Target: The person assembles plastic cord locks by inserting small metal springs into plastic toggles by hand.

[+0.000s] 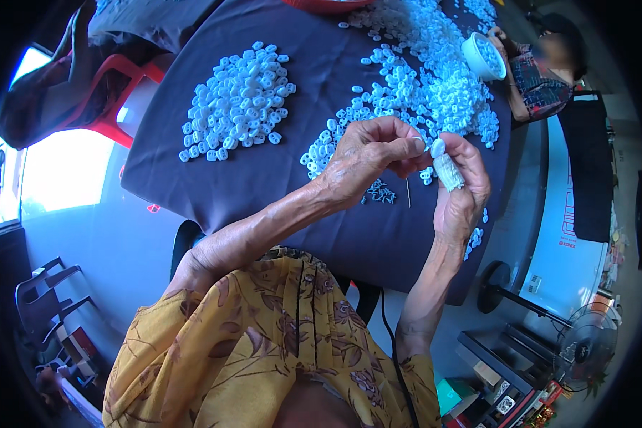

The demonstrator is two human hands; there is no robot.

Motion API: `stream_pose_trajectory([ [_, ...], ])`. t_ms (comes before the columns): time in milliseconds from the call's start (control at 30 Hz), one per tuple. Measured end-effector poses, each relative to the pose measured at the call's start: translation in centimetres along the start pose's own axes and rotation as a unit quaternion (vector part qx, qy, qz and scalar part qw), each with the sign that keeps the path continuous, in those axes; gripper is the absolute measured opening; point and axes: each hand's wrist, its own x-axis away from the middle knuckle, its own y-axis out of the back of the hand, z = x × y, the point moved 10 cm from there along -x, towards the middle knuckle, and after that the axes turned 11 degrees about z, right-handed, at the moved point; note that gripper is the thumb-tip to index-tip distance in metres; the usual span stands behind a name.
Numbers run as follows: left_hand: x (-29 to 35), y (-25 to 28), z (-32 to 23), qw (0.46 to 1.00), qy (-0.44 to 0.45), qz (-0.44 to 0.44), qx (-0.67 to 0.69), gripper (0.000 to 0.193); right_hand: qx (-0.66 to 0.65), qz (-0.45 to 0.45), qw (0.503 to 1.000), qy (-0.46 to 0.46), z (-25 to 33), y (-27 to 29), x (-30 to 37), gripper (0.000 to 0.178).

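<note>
My left hand (378, 146) is closed in a pinch right beside my right hand; what sits between its fingertips is too small to make out. My right hand (465, 178) grips a small white oval plastic piece (438, 148) between thumb and fingers. A crinkled white wrapping (448, 173) covers its thumb. Beneath the hands, a little heap of small dark pieces (379, 192) lies on the dark tablecloth (321, 221), with a thin pale stick (408, 192) close by. Loose white pieces (324, 150) spread just beyond my left hand.
At the left of the table lies a separate pile of white two-holed pieces (239, 103). A larger heap (449, 93) covers the far right, where another person (546, 75) sits by a white bowl (483, 57). A red basin (328, 4) stands at the far edge.
</note>
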Motion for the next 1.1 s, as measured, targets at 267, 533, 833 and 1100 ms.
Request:
stream_pose_trajectory([
  [267, 0.0, 0.4, -0.2, 1.000, -0.017, -0.002, 0.005, 0.018, 0.024, -0.009, 1.000, -0.011, 0.0, -0.4, -0.2, 0.027],
  [533, 0.0, 0.4, -0.4, 0.999, -0.026, -0.003, -0.020, 0.017, 0.093, -0.015, 0.996, -0.004, 0.8, -0.9, -0.3, 0.033],
  [833, 0.1, 0.5, -0.4, 1.000, -0.016, 0.000, -0.025, 0.018, 0.207, -0.008, 0.978, 0.006, 1.9, -1.2, -0.3, 0.030],
  [1100, 0.0, 0.3, -0.5, 0.999, -0.023, -0.008, -0.035, 0.014, 0.288, 0.012, 0.954, 0.087, 2.9, -1.7, -0.3, 0.025],
])
